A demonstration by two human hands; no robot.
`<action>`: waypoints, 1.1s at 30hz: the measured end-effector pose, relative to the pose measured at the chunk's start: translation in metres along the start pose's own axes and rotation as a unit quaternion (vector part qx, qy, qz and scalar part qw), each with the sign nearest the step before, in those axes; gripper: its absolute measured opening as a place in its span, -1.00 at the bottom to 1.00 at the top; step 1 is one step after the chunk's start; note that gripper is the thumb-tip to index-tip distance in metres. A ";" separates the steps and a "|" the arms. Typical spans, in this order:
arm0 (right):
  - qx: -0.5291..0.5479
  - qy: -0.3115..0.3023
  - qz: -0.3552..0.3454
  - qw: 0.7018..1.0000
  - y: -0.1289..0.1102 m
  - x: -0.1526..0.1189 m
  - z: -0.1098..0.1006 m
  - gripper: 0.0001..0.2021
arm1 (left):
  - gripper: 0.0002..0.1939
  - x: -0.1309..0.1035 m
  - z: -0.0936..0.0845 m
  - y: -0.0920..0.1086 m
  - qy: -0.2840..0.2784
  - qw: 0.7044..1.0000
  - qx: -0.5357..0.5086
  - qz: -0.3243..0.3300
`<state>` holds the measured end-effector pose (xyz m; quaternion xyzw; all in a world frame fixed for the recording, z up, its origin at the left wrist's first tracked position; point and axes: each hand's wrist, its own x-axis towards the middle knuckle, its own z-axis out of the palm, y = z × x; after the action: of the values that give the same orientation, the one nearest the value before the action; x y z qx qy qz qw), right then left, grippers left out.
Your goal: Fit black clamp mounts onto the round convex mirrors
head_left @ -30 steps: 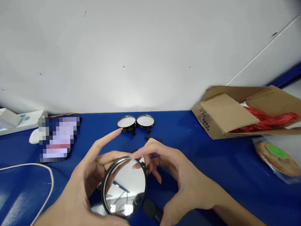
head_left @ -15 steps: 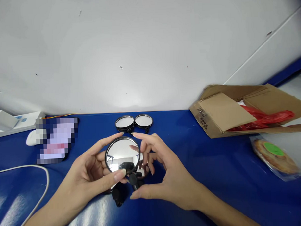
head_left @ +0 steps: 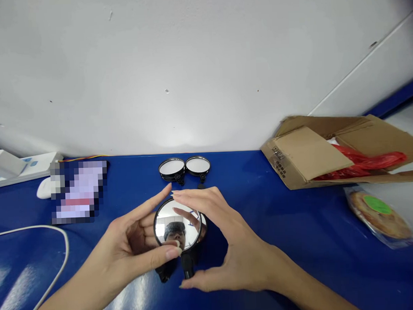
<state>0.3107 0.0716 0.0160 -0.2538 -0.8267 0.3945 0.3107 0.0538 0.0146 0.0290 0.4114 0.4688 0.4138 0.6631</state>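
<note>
A small round mirror [head_left: 168,219] with a black rim and a short black stem is held low over the table in front of me. My left hand [head_left: 133,243] grips its left side, thumb over the lower face and fingers behind. Around the right side curves my right hand [head_left: 235,244], fingertips at the top rim and thumb at the end of the stem. Behind the held mirror another round mirror [head_left: 204,227] shows partly at its right edge. A black stem [head_left: 164,273] sticks out below my left thumb; its own mirror is mostly hidden.
Against the wall, more round mirrors lie in a left stack [head_left: 172,166] and a right stack [head_left: 198,165]. A phone [head_left: 81,191], a white mouse [head_left: 44,188] and a white cable [head_left: 64,241] are left. An open cardboard box [head_left: 295,170] and a wrapped flat pastry [head_left: 360,201] are right.
The held mirror has shifted slightly right and down, its face turned so it reflects differently. My right fingers have come over its top rim, and the right thumb has moved down to the stem's end.
</note>
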 end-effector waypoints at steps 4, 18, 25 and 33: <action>-0.028 0.001 0.034 0.999 -0.003 0.002 -0.007 0.16 | -0.15 0.003 -0.005 -0.003 0.044 0.995 0.061 0.067; -0.136 -0.115 0.143 0.974 -0.007 0.004 -0.006 -0.03 | -0.69 0.014 -0.015 0.000 0.141 0.974 -0.044 0.173; -0.166 -0.115 0.133 0.970 -0.004 0.002 -0.007 -0.08 | -0.67 0.014 -0.016 0.007 0.134 0.973 -0.069 0.177; -0.152 -0.097 0.131 0.975 -0.006 0.003 -0.011 -0.10 | -0.36 -0.008 -0.007 0.016 0.080 0.975 -0.174 0.113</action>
<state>0.3159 0.0754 0.0271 -0.3651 -0.8627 0.3238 0.1325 0.0428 0.0136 0.0446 0.3052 0.3918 0.5930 0.6338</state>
